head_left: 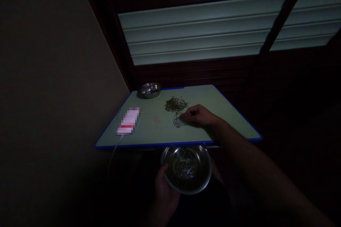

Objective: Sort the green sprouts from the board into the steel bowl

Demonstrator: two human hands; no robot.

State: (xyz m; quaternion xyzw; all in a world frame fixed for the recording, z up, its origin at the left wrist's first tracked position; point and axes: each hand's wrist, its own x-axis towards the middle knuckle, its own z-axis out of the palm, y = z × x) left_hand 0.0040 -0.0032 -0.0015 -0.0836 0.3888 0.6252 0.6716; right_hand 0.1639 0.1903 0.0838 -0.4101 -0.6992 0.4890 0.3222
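Tabletop point(229, 113), pale green, blue-edged. Left of tabletop: plain wall point(58, 60), brownish. Behind tabletop: dark reddish-brown panelling point(186, 72), set with pale horizontal slats point(191, 30). Right of tabletop: deep shadow. Light: dim.

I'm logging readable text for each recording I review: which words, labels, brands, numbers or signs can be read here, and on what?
No text can be read in this picture.
Phone: its lit screen is pixelated, with a red band; nothing legible.
Lower metal bowl and far metal bowl: no marking can be made out.
Table: no lettering visible on its pale top or blue edge.
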